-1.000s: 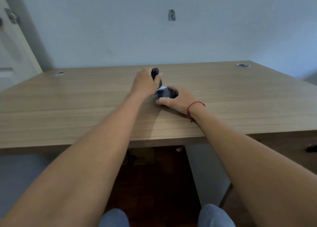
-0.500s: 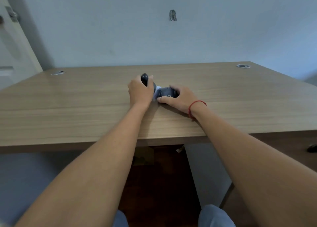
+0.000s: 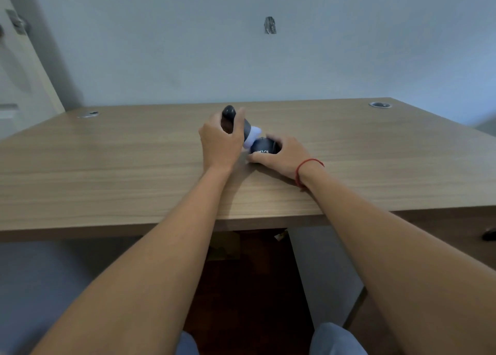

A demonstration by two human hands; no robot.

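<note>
My left hand (image 3: pixel 221 142) grips a dark rounded handle-like object (image 3: pixel 229 113) with a pale bluish-white lower end (image 3: pixel 253 135), held tilted a little above the wooden desk (image 3: pixel 107 172). Just to its right my right hand (image 3: pixel 281 156) holds a small dark round piece with white lettering (image 3: pixel 263 149) down on the desk top. The pale end touches or nearly touches the dark round piece; I cannot tell which. My fingers hide most of both objects. A red string is tied round my right wrist.
Two cable grommets sit at the desk's back corners, one left (image 3: pixel 88 114) and one right (image 3: pixel 379 104). A pale wall with a small dark mark (image 3: pixel 269 25) rises behind. A door stands at the far left. My knees show below the desk's front edge.
My left hand has swung the dark handle leftward and tilted it, so the pale end now shows beside the round piece. My right hand has stayed on the round piece.
</note>
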